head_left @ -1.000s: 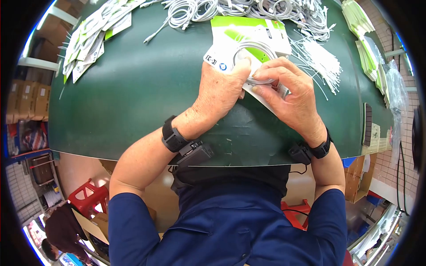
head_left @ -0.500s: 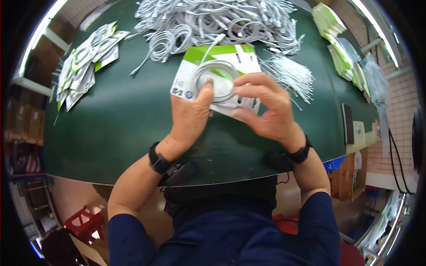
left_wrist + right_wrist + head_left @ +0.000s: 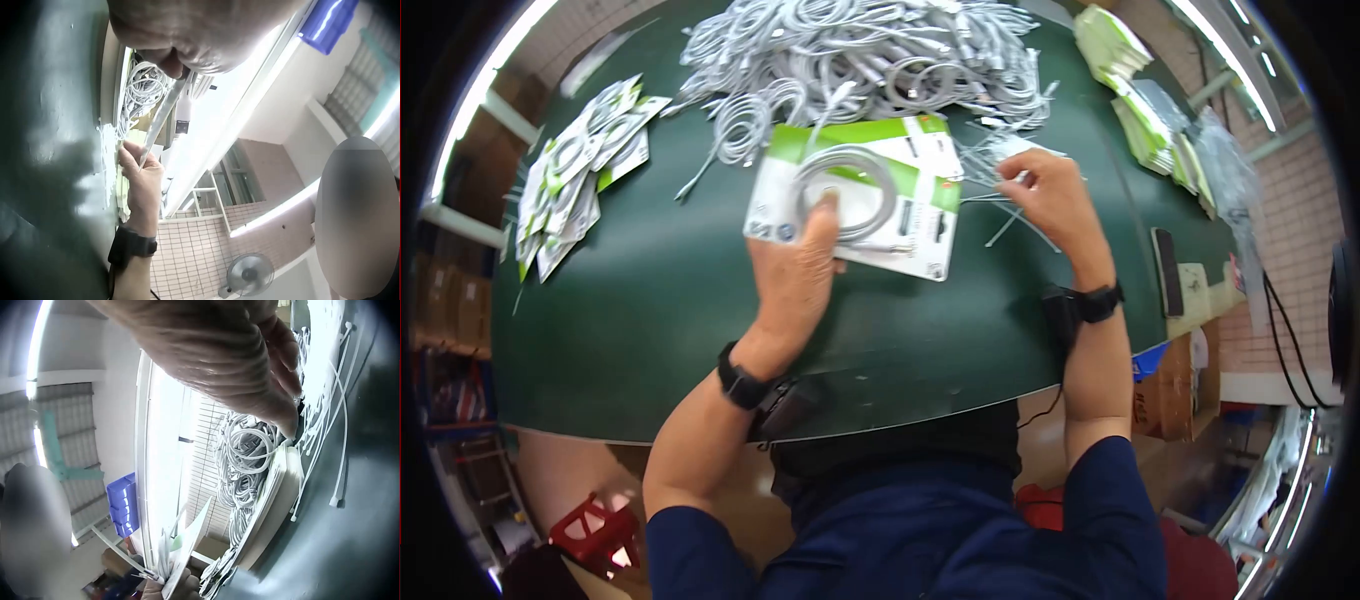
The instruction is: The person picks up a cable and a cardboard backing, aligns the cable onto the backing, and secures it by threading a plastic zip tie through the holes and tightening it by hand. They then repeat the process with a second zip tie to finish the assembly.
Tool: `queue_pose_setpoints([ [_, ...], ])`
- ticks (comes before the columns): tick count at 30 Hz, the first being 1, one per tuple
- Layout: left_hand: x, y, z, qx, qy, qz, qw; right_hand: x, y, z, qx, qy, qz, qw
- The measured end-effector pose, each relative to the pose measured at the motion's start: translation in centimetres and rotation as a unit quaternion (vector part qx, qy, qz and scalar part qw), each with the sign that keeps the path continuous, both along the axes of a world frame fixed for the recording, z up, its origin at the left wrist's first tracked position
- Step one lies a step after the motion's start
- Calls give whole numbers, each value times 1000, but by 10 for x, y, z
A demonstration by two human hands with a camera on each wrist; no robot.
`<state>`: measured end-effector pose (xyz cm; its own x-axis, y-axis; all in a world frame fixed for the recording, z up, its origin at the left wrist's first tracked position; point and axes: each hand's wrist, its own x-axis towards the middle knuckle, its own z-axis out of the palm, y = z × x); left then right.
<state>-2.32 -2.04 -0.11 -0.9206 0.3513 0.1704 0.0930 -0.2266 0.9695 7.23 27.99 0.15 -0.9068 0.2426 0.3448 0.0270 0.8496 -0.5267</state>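
My left hand [image 3: 790,280] pinches a white-and-green packaging card [image 3: 920,245] in the head view, thumb on top and fingers underneath. A coiled grey-white cable [image 3: 878,205] lies on the card, the thumb pressing inside its loop. One cable end with a plug sticks out past the card's top edge. My right hand [image 3: 1055,200] is at the bunch of white cable ties [image 3: 990,165], fingers loosely bent. In the right wrist view its thumb and fingers stand apart close beside the cable ties [image 3: 322,381]. The left wrist view shows the held card [image 3: 164,119] edge-on.
A large heap of grey-white cables [image 3: 850,50] covers the back of the green table [image 3: 640,330]. Carded cables [image 3: 580,180] are piled at the left. Behind the held card lies a stack of cards [image 3: 275,494]. More cards [image 3: 1140,130] and a dark phone-like slab [image 3: 1167,270] lie right.
My right hand has left the cable coil and moved right to the cable ties. The left hand keeps its hold on the card and cable. The head view has shifted.
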Motion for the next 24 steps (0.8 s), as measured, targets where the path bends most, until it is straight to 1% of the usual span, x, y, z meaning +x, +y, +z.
queue_pose_setpoints([
  [3, -1, -1, -1, 28, -51, -5, 998, 1, -1, -5, 41, -67, -14, 997],
  [5, 1, 0, -2, 18, -52, -2, 998, 0, 1, -9, 59, -97, -6, 994],
  [8, 2, -1, -2, 12, -55, 1, 998, -5, 0, -4, 20, -177, -17, 984],
  [11, 2, -1, -4, 14, -53, -6, 998, -6, 4, -13, 70, -143, 21, 987],
  [14, 2, -1, -5, 8, -50, -8, 999, -2, -4, -13, 105, -98, 20, 989],
  [17, 2, 0, -6, 11, -48, -7, 999, -4, -2, -17, 98, -90, 13, 991],
  [20, 3, 1, -6, 2, -44, 4, 999, -2, -4, -15, 84, -78, 28, 993],
  [21, 2, 1, -8, 6, -41, -2, 999, -2, -8, -10, 60, -100, 28, 993],
  [24, 3, 3, -8, 2, -40, 2, 999, -2, -10, -14, 62, -79, 61, 993],
])
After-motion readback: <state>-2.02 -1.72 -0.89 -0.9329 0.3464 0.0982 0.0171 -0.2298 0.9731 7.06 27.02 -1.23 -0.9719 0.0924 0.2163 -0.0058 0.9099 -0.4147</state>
